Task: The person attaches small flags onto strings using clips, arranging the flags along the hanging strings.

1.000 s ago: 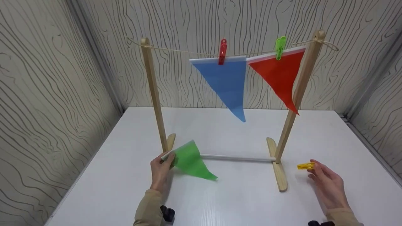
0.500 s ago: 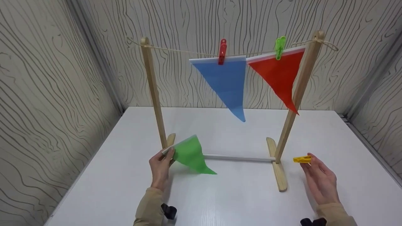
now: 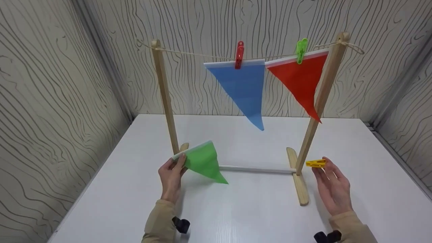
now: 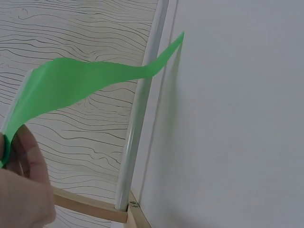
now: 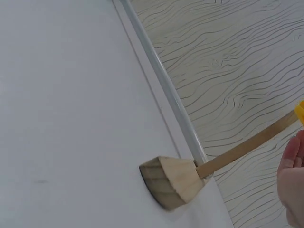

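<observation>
My left hand [image 3: 171, 179] pinches a green triangular flag [image 3: 202, 160] by the left end of its white top edge. The flag is held above the table, its tip drooping to the right; in the left wrist view the green flag [image 4: 76, 83] curls from the fingers. At the right, my right hand [image 3: 334, 189] pinches a yellow clothespin [image 3: 316, 163] beside the stand's right post. Only a bit of the yellow clothespin [image 5: 300, 112] enters the right wrist view. On the string [image 3: 189, 53] hang a blue flag [image 3: 241, 87] under a red clothespin [image 3: 239, 55] and a red flag [image 3: 302, 79] under a green clothespin [image 3: 301, 51].
Two wooden posts, the left post [image 3: 165, 98] and the right post [image 3: 324, 91], carry the string. A pale rod [image 3: 256, 169] joins their wooden feet, such as the right foot [image 3: 300, 189], on the white table [image 3: 243, 209]. Wood-grain patterned panels [image 3: 195, 27] enclose the table.
My left hand has lifted the green flag a little. My right hand has moved left and upward with the yellow clothespin, closer to the right post. The hanging flags stay put.
</observation>
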The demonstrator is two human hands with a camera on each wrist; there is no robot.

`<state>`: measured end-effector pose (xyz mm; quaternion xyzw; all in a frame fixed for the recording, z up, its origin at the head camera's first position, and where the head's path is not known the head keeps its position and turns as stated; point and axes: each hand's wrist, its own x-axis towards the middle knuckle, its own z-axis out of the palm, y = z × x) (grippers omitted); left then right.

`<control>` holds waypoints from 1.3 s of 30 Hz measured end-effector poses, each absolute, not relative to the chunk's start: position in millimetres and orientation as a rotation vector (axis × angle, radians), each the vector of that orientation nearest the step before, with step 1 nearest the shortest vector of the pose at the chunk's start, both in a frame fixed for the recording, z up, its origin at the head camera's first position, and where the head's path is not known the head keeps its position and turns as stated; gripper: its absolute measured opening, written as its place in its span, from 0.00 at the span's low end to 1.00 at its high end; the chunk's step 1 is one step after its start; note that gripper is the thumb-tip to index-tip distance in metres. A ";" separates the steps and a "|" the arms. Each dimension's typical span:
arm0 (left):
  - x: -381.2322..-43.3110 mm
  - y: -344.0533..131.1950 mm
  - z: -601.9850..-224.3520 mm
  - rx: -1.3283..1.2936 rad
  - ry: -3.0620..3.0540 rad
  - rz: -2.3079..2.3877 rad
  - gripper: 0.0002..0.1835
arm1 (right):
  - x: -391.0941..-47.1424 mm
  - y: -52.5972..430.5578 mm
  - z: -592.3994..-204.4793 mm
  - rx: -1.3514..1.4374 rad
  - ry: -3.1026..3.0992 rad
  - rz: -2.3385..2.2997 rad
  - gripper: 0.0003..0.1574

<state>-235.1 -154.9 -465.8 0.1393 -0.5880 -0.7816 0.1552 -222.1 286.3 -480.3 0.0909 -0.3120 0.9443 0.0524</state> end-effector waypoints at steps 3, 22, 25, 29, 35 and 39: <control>-234.6 -154.2 -462.6 0.381 -1.680 -2.242 0.23 | -223.6 278.7 -477.0 0.318 -0.940 2.859 0.18; -235.6 -154.6 -440.3 0.240 -1.582 -2.239 0.18 | -223.0 238.6 -443.3 0.420 -1.059 2.730 0.15; -235.9 -155.5 -434.6 0.243 -1.585 -2.218 0.19 | -222.8 231.1 -434.7 0.399 -1.108 2.697 0.14; -235.9 -156.9 -426.5 0.238 -1.587 -2.209 0.20 | -222.2 222.2 -423.3 0.391 -1.139 2.684 0.17; -236.5 -160.6 -414.1 0.181 -1.607 -2.167 0.19 | -222.1 209.7 -409.2 0.454 -1.153 2.656 0.19; -236.9 -162.9 -404.6 0.160 -1.611 -2.124 0.19 | -223.4 200.8 -400.4 0.505 -1.177 2.629 0.18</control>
